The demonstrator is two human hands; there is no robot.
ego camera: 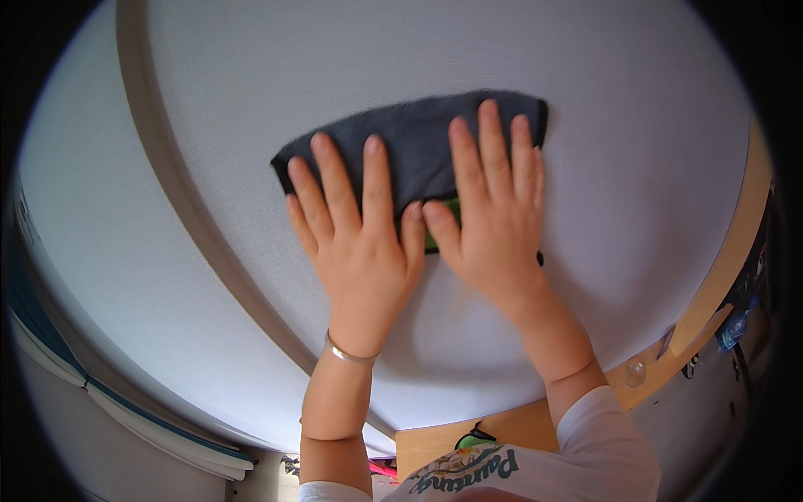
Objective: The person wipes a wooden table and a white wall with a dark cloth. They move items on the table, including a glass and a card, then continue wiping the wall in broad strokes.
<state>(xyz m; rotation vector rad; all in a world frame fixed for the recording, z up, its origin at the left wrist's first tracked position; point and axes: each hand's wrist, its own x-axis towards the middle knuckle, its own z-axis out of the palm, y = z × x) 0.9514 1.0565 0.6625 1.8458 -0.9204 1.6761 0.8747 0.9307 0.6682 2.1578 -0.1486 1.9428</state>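
A dark grey fabric piece [420, 150] with black edging lies against the pale textured wall [301, 63]. Below its lower edge a green section with a black border [433, 241] shows between my thumbs; whether both belong to one piece I cannot tell. My left hand [364, 245] presses flat on the left half, fingers spread, with a silver bangle at the wrist. On the right half, my right hand [495, 232] also rests palm down with its fingers apart. The two thumb tips nearly meet. Both palms hide much of the lower part.
A brown vertical strip [188, 213] runs down the wall on the left. Low down is a wooden surface [420, 444] with a green, black-edged item [477, 437]. A small clear round object [635, 374] sits at right, near blue plastic [734, 329]. Teal-and-white fabric [150, 427] lies lower left.
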